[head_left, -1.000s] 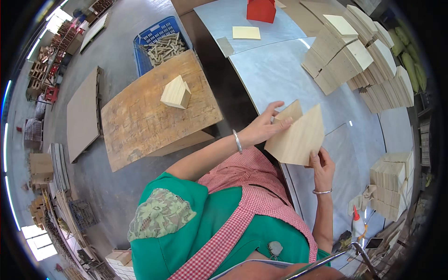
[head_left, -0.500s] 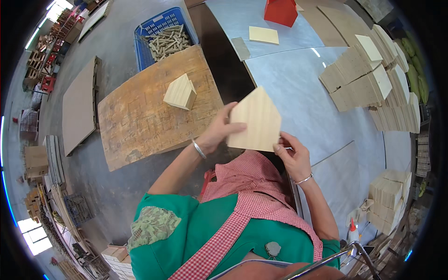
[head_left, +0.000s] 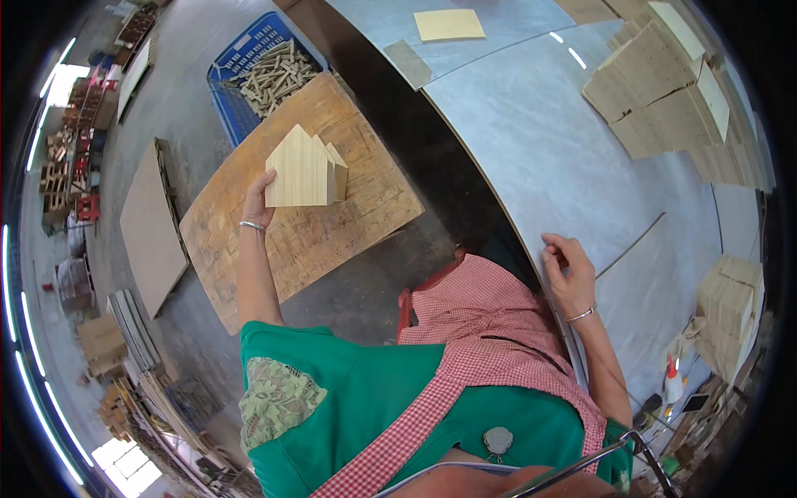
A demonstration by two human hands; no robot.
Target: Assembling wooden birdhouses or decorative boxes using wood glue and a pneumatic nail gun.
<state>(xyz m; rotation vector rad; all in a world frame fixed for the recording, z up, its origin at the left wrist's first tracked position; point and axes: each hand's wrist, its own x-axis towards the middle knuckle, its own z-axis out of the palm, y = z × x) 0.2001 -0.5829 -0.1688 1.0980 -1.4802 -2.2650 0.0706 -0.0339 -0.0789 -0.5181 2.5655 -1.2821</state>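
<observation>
In my left hand (head_left: pixel 259 201) is a pale wooden house-shaped panel (head_left: pixel 297 173), its point upward, gripped by its left edge. It stands over the worn wooden board (head_left: pixel 365 199), in front of more house-shaped wood pieces (head_left: pixel 339 176), which it partly hides. Whether the panel touches them I cannot tell. My right hand (head_left: pixel 569 272) is near the edge of the blue-grey table (head_left: pixel 515 133), loosely curled with a gap between thumb and fingers and nothing visible in it.
A blue crate (head_left: pixel 228 108) of small wood sticks stands beyond the board. Stacked panels (head_left: pixel 664 91) and a smaller stack of wood (head_left: pixel 726 307) sit on the table's right side. A flat yellowish piece (head_left: pixel 450 25) lies at its far end. A red-tipped bottle (head_left: pixel 672 382) stands lower right.
The panel has gone left from between both hands to the pieces on the board, carried by my left hand. My right hand has let go of it. The view has shifted.
</observation>
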